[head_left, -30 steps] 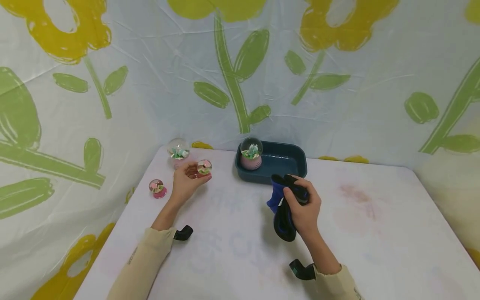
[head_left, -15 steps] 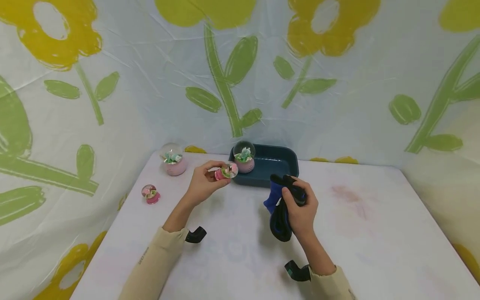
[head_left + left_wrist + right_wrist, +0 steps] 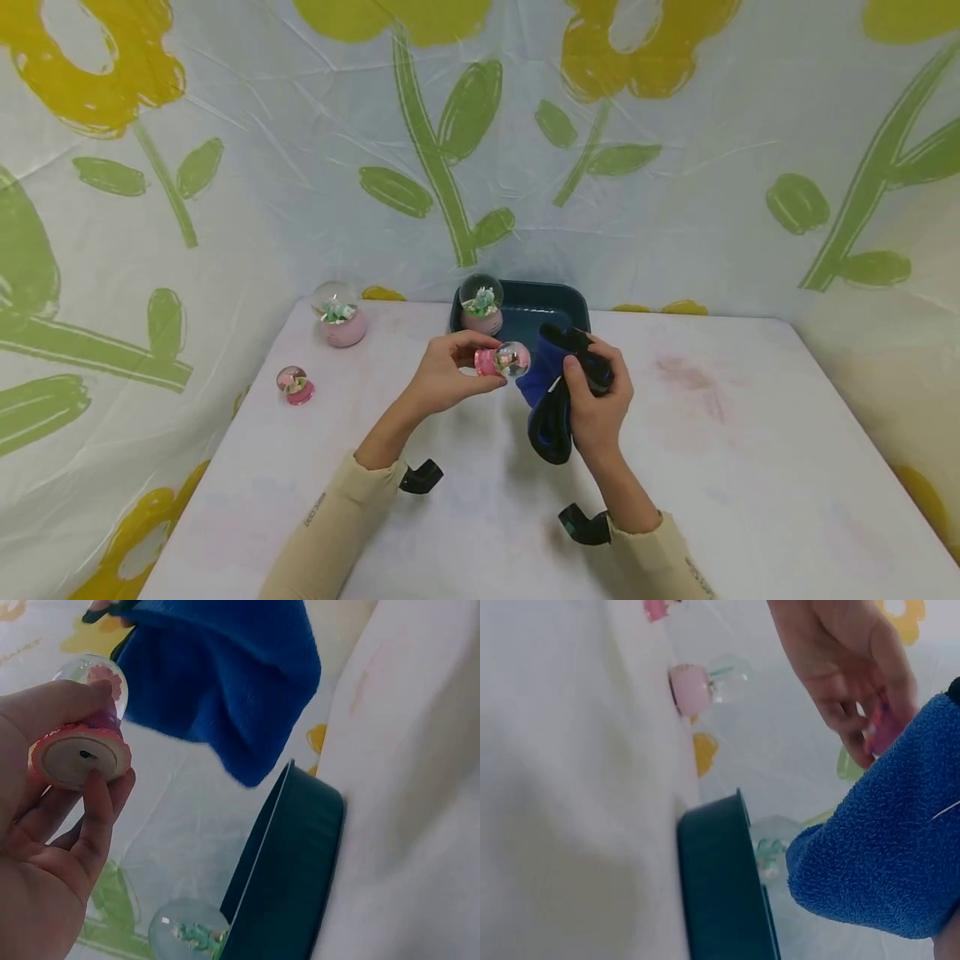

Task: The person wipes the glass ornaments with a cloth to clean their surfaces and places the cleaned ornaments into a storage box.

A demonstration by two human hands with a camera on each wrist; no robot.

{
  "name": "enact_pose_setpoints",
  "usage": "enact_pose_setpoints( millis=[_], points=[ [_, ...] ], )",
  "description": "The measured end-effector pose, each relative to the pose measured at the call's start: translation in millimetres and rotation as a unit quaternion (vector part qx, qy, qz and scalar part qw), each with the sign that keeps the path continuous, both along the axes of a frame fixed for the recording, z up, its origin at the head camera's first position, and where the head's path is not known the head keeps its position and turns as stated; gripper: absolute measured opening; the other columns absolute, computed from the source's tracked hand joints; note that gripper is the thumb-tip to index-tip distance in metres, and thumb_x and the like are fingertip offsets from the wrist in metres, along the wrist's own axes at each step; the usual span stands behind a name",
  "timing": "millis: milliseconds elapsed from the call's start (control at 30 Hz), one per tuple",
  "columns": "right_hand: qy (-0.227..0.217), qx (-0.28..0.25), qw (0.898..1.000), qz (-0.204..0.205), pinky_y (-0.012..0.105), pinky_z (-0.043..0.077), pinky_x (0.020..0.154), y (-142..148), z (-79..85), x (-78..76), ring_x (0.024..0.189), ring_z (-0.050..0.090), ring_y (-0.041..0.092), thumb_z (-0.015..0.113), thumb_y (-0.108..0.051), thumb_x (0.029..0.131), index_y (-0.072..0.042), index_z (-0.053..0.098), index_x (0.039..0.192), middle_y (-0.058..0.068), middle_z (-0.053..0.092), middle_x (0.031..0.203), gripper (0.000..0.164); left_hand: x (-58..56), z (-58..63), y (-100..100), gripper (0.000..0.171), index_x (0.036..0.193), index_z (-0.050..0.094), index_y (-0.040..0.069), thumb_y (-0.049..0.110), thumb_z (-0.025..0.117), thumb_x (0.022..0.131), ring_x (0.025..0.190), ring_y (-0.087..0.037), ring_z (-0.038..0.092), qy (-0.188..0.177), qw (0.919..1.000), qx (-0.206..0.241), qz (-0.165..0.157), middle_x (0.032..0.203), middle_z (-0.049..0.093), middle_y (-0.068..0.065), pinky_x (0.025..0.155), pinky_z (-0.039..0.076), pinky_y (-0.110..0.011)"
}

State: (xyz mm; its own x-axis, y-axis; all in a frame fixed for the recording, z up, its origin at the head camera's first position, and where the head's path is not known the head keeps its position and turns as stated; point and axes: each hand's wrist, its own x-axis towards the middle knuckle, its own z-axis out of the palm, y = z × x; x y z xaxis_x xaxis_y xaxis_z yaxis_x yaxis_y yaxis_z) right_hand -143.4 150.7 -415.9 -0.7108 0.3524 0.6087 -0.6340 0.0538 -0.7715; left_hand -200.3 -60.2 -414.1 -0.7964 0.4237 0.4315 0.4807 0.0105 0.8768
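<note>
My left hand grips a small snow globe by its pink base, tipped sideways so the clear dome points right. In the left wrist view the round white underside of the base faces the camera. My right hand holds a folded blue cloth with black edging. The cloth hangs right beside the globe's dome, in front of the dark teal tray. Inside that tray, at its left end, stands a larger snow globe with a pale pink base and green figures.
At the table's back left corner stands another large snow globe with a pink base. Nearer, at the left edge, a small pink snow globe stands on the white table. A flower-printed curtain rises behind the table.
My left hand has brought the small snow globe rightward to the cloth, tipping it from upright onto its side. My right hand keeps its hold on the cloth, with little movement.
</note>
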Motion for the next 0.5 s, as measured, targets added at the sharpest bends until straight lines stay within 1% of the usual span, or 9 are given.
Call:
enact_pose_setpoints(
  millis=[100,200,267,367,433,500],
  points=[
    [0.013,0.012,1.0,0.008,0.026,0.05,0.088,-7.0,5.3,1.3,0.107,0.059,0.024,0.059,0.008,0.086,0.015,0.051,0.106,0.02,0.06,0.12,0.023,1.4,2.2,8.9,0.041,0.109,0.068,0.0,-0.002,0.084,0.072,0.085,-0.019,0.063,0.037,0.9993,-0.004,-0.011,0.105,0.066,-0.008,0.075,0.056,-0.038],
    [0.032,0.03,0.999,0.026,0.026,0.05,0.088,-17.7,16.1,6.9,0.106,0.06,0.022,0.057,0.012,0.084,0.016,0.049,0.104,0.029,0.057,0.119,0.022,4.3,3.7,15.5,0.04,0.109,0.069,0.002,-0.001,0.084,0.072,0.084,-0.018,0.063,0.057,0.9981,-0.005,-0.022,0.103,0.066,-0.005,0.073,0.056,-0.035],
    [0.041,0.038,0.998,0.038,0.026,0.05,0.087,-24.4,21.8,11.6,0.106,0.061,0.021,0.056,0.013,0.082,0.016,0.049,0.102,0.034,0.055,0.118,0.021,7.3,2.6,18.4,0.038,0.108,0.069,0.002,0.0,0.083,0.073,0.082,-0.018,0.062,0.061,0.9977,-0.008,-0.029,0.102,0.066,-0.003,0.071,0.056,-0.033],
    [0.045,0.048,0.997,0.05,0.025,0.051,0.085,-31.4,26.9,17.1,0.102,0.062,0.019,0.056,0.015,0.08,0.016,0.048,0.101,0.037,0.054,0.116,0.022,12.0,-0.2,20.6,0.035,0.106,0.069,0.001,-0.002,0.08,0.074,0.079,-0.018,0.061,0.055,0.9978,0.001,-0.036,0.099,0.066,-0.004,0.068,0.056,-0.032],
    [0.047,0.05,0.996,0.051,0.026,0.052,0.085,-33.5,27.1,18.1,0.101,0.062,0.019,0.057,0.016,0.079,0.016,0.048,0.1,0.037,0.054,0.114,0.023,14.6,-1.3,21.6,0.033,0.105,0.07,0.0,-0.004,0.078,0.073,0.076,-0.018,0.059,0.048,0.9981,0.011,-0.037,0.097,0.066,-0.006,0.065,0.055,-0.031],
    [0.048,0.051,0.997,0.041,0.026,0.052,0.085,-34.4,27.4,17.9,0.1,0.061,0.018,0.059,0.016,0.079,0.015,0.049,0.1,0.036,0.055,0.112,0.024,16.1,-1.0,23.1,0.032,0.103,0.07,-0.001,-0.006,0.077,0.072,0.075,-0.018,0.059,0.042,0.9984,0.02,-0.034,0.096,0.066,-0.008,0.064,0.054,-0.031]
  ],
)
